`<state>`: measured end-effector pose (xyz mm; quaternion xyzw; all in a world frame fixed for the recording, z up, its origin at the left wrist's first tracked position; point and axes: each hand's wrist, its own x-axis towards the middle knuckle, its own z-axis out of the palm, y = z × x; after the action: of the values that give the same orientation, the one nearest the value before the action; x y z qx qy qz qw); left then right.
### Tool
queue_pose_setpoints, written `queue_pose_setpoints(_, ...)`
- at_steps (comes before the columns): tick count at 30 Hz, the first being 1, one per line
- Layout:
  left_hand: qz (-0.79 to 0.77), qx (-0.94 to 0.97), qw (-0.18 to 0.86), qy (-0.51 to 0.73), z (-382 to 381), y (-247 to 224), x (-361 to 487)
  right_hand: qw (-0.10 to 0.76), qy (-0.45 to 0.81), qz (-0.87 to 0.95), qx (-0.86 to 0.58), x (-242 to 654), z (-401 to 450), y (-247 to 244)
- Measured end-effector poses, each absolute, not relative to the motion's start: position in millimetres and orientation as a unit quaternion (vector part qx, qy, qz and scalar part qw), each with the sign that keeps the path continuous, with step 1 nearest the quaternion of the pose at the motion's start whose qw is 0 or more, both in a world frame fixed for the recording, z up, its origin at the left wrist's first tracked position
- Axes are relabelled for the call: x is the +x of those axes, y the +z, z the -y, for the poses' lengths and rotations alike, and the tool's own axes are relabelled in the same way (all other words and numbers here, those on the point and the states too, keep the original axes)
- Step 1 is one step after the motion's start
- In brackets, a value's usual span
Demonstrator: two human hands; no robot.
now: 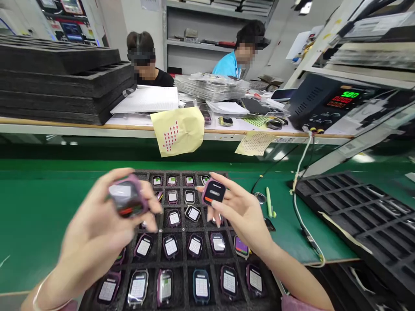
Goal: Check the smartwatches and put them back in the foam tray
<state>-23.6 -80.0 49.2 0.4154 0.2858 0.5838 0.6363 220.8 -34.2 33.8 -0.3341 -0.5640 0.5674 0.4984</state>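
Note:
My left hand is closed around a purple-framed smartwatch, raised over the left side of a black foam tray; the watch is blurred by motion. In my right hand is a second purple-framed smartwatch, gripped by its edges, its dark face lit with white and orange marks. Below both hands, the tray's compartments hold many watch bodies without straps, most with lit white screens. Among them are a blue-framed watch in the front row and a silver one sitting tilted near the middle.
Stacked black foam trays stand on the shelf at left. A power supply with lit digits sits at right, its white cable hanging to the green bench. Another foam tray lies at right. Two people sit beyond the shelf.

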Motion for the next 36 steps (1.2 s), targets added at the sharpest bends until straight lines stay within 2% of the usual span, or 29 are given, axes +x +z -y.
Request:
queue_pose_setpoints(4,-0.31,0.416,0.658,0.545,35.8,31.5,-8.0,0.457,0.613,0.57,-0.299,212.6,4.8,17.5)
queue_pose_setpoints(11,-0.32,0.452,0.655,0.513,5.9,-7.2,4.2,0.461,0.602,0.567,-0.322,203.2,-17.3,0.8)
queue_pose_setpoints(17,-0.275,0.476,0.665,0.505,5.5,-12.6,4.1,0.468,0.573,0.559,-0.375,201.9,-23.9,-15.0)
queue_pose_setpoints(27,-0.312,0.484,0.634,0.516,3.8,-8.5,5.5,0.43,0.632,0.567,-0.306,207.0,-15.2,-8.4)
queue_pose_setpoints(36,-0.3,0.49,0.634,0.518,4.7,-9.7,3.3,0.441,0.61,0.574,-0.322,205.7,-12.8,-8.1)
